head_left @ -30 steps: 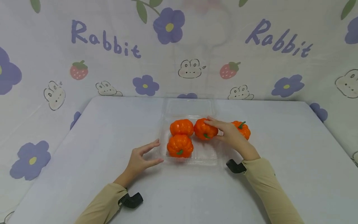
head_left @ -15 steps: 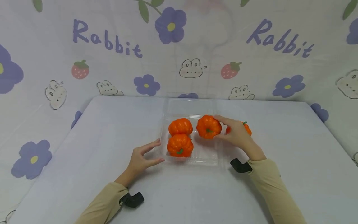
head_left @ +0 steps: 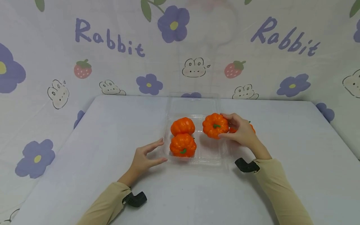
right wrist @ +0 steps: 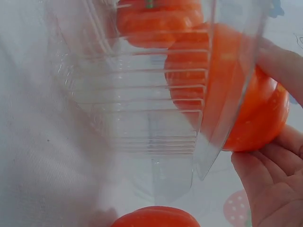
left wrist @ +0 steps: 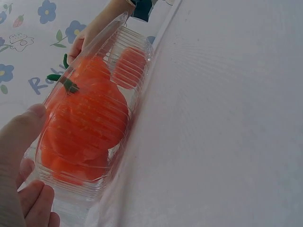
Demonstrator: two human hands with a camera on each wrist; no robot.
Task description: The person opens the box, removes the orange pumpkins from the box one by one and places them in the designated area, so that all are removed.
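Observation:
A clear plastic clamshell box point(head_left: 206, 161) lies with its lid point(head_left: 194, 106) folded back. Two orange pumpkins, a rear one point(head_left: 182, 126) and a front one point(head_left: 183, 145), sit in its left half. My right hand point(head_left: 242, 129) grips a third pumpkin point(head_left: 215, 126) between thumb and fingers, over the box's right rear part. In the right wrist view, this gripped pumpkin point(right wrist: 260, 113) shows partly through the box wall. My left hand point(head_left: 144, 156) is spread at the box's left side, thumb and fingertips right at the rim.
Another pumpkin point(head_left: 253, 127) lies on the white table point(head_left: 191, 197) right of the box, mostly hidden behind my right hand. A printed rabbit-and-flower cloth point(head_left: 118, 68) hangs behind the table. Each wrist wears a black camera mount, the left one point(head_left: 135, 199) and right one point(head_left: 247, 165).
My right hand has moved right and slightly back with its pumpkin, away from the two in the box. The pumpkin's stem now points more toward the head camera. My left hand stays in place.

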